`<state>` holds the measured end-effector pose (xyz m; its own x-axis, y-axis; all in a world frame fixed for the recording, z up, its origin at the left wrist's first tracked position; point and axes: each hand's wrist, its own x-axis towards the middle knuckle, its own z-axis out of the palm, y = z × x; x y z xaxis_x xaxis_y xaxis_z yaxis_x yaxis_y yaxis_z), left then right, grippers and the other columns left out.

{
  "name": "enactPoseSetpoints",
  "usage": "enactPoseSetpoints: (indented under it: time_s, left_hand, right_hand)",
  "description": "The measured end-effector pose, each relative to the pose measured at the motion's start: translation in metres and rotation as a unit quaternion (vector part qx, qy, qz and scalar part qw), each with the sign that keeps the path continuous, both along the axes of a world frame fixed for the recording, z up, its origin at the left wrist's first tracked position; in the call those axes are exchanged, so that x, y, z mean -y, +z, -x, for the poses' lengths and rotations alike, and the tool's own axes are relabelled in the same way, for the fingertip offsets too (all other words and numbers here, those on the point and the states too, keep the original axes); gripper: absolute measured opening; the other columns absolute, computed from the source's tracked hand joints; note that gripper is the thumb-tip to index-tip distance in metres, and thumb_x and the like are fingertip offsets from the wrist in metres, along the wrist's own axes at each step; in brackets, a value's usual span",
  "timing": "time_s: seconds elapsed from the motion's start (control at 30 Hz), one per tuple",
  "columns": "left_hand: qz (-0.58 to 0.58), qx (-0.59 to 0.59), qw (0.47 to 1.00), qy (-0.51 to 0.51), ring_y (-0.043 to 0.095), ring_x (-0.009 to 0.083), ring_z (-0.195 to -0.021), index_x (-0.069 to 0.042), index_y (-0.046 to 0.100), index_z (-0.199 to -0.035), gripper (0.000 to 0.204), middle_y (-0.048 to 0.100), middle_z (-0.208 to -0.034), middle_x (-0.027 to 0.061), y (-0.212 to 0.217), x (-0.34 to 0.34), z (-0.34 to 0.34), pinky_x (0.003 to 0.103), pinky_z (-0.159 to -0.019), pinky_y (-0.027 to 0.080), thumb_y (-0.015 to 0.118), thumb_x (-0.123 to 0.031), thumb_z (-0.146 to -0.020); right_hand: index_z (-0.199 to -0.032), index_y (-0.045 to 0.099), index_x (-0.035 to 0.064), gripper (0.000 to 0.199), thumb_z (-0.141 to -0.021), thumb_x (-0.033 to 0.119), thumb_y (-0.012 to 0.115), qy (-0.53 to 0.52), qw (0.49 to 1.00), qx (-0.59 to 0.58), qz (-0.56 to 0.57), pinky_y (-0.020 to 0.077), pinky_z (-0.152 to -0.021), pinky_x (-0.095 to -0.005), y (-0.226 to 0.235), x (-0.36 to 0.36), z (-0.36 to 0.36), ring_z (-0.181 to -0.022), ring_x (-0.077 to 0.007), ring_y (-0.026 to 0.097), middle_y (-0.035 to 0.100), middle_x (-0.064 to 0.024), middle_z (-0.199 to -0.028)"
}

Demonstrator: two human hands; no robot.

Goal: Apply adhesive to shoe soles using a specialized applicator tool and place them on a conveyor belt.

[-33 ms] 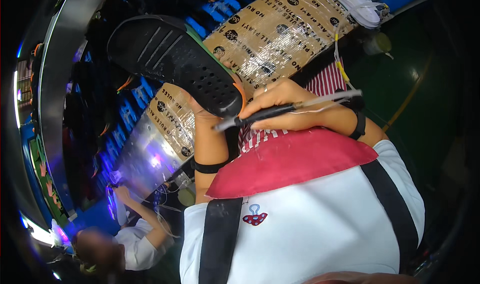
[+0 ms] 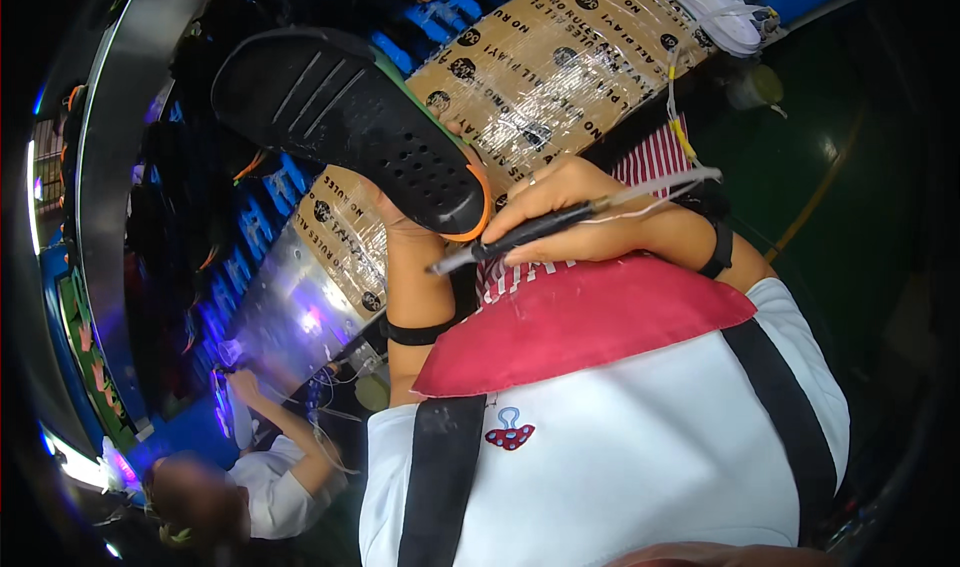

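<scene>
A black shoe sole [image 2: 400, 147] with a green side, an orange heel rim, slots at the front and small round holes at the heel is held up at a slant. My left hand [image 2: 400, 214] grips it near the heel from beneath; most of its fingers are behind the sole. My right hand [image 2: 575, 207] is closed round a pen-like tool [image 2: 545, 229] with a black handle, a grey tip and a clear tube at its back end. That tip points past the heel toward my left forearm. My right fingertips are close beside the orange rim.
Shiny brown printed covering [image 2: 540, 62] lies over the work surface. Blue holders [image 2: 440, 17] with dark items line the far side. White shoes [image 2: 715, 12] lie at the far right, near a hanging tube [image 2: 680, 117]. Another person [image 2: 270, 487] works at lower left.
The sole has tilted slightly, so more of its orange heel rim shows. The pen-like tool has turned a little, its tip a bit lower.
</scene>
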<state>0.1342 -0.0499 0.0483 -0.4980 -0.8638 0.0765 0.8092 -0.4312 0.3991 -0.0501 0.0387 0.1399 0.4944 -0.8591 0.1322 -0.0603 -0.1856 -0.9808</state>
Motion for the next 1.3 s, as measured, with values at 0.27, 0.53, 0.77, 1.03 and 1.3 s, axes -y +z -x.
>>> enactPoseSetpoints:
  time_s: [0.27,0.53,0.77,1.03,1.3]
  left_hand:
    - [0.031,0.069,0.995,-0.061,0.051,0.038,-0.104,0.0,0.036,-0.127,0.091,0.049,-0.117,0.0212,-0.003,0.014,-0.021,0.047,-0.084,0.047,0.069,-0.056,-0.064]
    - [-0.004,0.105,0.987,-0.121,0.055,0.0299,-0.105,0.0,0.04,-0.126,0.07,0.051,-0.121,0.0178,-0.012,0.026,-0.035,0.045,-0.091,0.045,0.066,-0.04,-0.075]
    - [0.095,0.264,0.954,-0.106,0.059,0.0179,-0.093,0.005,0.05,-0.116,0.048,0.059,-0.108,0.0114,0.028,0.024,-0.018,0.028,-0.082,0.048,0.057,-0.03,-0.085]
    - [0.083,0.39,0.894,-0.203,0.061,0.0113,-0.081,0.002,0.057,-0.11,0.035,0.063,-0.097,0.0087,0.036,0.031,-0.015,0.023,-0.071,0.049,0.055,-0.025,-0.088]
    - [0.127,0.429,0.849,-0.282,0.06,0.0104,-0.08,0.0,0.055,-0.115,0.036,0.063,-0.097,0.008,0.052,0.032,0.003,0.022,-0.071,0.05,0.052,-0.025,-0.09]
  right_hand:
    - [-0.094,0.066,0.0029,0.027,-0.068,0.005,0.072,-0.054,0.988,-0.012,0.142,0.0437,-0.053,-0.0269,-0.014,-0.002,-0.006,-0.057,-0.0185,0.059,0.062,-0.0103,-0.072]
    - [-0.093,0.066,0.0062,0.022,-0.073,0.012,0.069,-0.054,0.994,-0.032,0.087,0.0443,-0.056,-0.03,-0.017,-0.003,-0.002,-0.06,-0.022,0.057,0.059,-0.0104,-0.069]
    - [-0.092,0.066,0.0037,0.022,-0.072,0.011,0.069,-0.073,0.989,-0.052,0.115,0.0439,-0.057,-0.0325,-0.02,0.003,0.003,-0.06,-0.0253,0.056,0.06,-0.0117,-0.07]
    - [-0.095,0.065,0.0052,0.024,-0.072,0.012,0.068,0.054,0.993,-0.068,0.081,0.0457,-0.059,-0.032,-0.013,0.004,0.016,-0.064,-0.0256,0.058,0.062,-0.0117,-0.073]
    - [-0.095,0.065,0.0066,0.025,-0.071,0.013,0.069,0.025,0.967,-0.17,0.186,0.0455,-0.059,-0.0326,-0.027,0.002,0.006,-0.063,-0.0272,0.057,0.062,-0.0118,-0.074]
